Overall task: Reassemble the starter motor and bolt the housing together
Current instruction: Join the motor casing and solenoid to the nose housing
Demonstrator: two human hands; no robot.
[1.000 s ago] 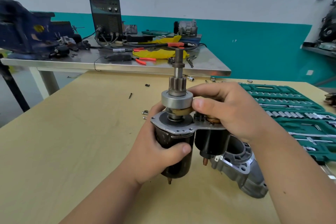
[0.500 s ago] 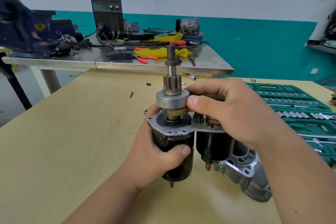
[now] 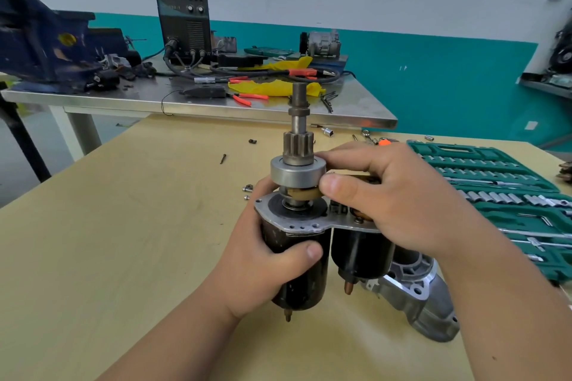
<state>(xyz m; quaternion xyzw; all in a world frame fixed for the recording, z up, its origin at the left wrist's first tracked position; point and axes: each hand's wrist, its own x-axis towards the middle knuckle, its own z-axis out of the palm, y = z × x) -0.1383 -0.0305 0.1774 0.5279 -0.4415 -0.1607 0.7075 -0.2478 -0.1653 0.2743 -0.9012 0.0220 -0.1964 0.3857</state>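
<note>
The starter motor (image 3: 294, 275) stands upright near the middle of the wooden bench (image 3: 123, 241), its shaft (image 3: 299, 114) pointing up. Whether its bottom stud touches the bench top cannot be told. The left hand (image 3: 260, 266) grips the black motor body from the left, fingers wrapped round the far side and the thumb pressed across the near face. The right hand (image 3: 393, 207) comes in from the right and pinches the grey collar of the drive pinion (image 3: 297, 168) between thumb and forefinger, just above the mounting plate. Its palm covers the top of the solenoid (image 3: 360, 252), which hangs beside the motor body on the right. The aluminium nose housing (image 3: 424, 303) lies on its side on the bench, just right of the solenoid and partly hidden under the right forearm. An open green socket set (image 3: 501, 192) fills the right side of the bench. Loose screws (image 3: 223, 158) and small fittings are scattered on the far part, well apart from the hands. Beyond stands a steel bench (image 3: 356, 108) carrying a welder (image 3: 184, 22), a blue vise (image 3: 46, 46), a yellow cloth (image 3: 278, 86) and red pliers (image 3: 247, 97).
</note>
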